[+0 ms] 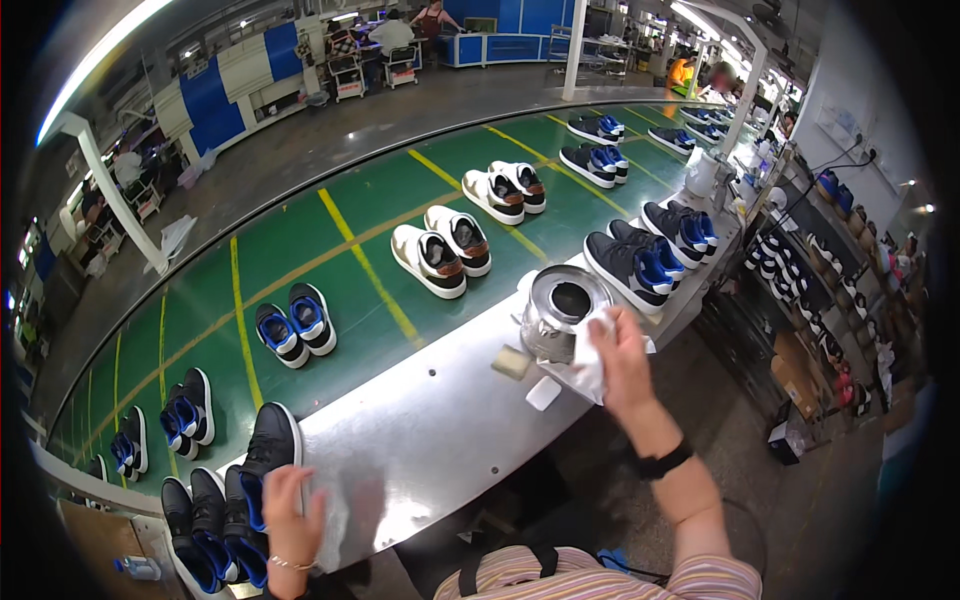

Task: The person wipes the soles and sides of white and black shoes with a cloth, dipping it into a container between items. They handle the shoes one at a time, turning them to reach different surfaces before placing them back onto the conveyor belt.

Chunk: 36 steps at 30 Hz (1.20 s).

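Right hand grips a white cloth by the metal can on the counter; left hand, fingers parted, beside black sneakers, contact unclear. Cloth best kept bunched.

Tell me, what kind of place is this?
It looks like a shoe factory. Pairs of shoes stand in rows on a long green surface, probably a conveyor belt, marked with yellow lines. More shoes crowd the right side, and other people are in the background.
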{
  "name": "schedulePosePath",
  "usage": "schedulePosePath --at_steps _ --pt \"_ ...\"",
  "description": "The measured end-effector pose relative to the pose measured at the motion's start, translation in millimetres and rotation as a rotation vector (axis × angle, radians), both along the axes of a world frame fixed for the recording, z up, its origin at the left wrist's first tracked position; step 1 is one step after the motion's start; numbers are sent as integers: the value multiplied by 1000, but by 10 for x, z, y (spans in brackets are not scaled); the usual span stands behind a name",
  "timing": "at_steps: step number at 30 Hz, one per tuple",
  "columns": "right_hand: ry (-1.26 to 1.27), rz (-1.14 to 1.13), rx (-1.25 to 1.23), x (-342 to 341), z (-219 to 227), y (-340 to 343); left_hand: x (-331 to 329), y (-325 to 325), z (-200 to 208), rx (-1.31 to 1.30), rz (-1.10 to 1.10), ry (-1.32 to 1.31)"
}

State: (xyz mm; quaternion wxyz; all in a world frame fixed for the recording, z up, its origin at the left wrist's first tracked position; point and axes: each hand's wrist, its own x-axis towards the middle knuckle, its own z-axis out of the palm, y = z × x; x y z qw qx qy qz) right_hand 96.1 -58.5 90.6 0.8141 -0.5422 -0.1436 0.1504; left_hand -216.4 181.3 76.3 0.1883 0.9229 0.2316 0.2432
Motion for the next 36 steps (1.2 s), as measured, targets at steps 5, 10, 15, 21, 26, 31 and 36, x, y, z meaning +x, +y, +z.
schedulePosePath --at_steps 5,10,15,21,26,31,36 --pt "-910 -26 -913 1222 -249 -266 -674 229 -474 104 482 282" --pt "-1028 198 -1223 1362 -325 110 -605 379 -700 228 442 689" --pt "-995 196 -1400 1351 -408 195 -362 99 -402 78 371 282" --pt "-979 166 -1356 1331 -480 157 9 -454 -332 -276 278 -59" --pt "-1008 46 -1132 1311 -561 133 212 -582 -767 -422 228 -143" --pt "-1021 -156 -724 803 -141 82 355 -630 -820 -493 204 40" --pt "-783 335 -436 -626 -635 592 252 -574 -947 -669 211 -98"
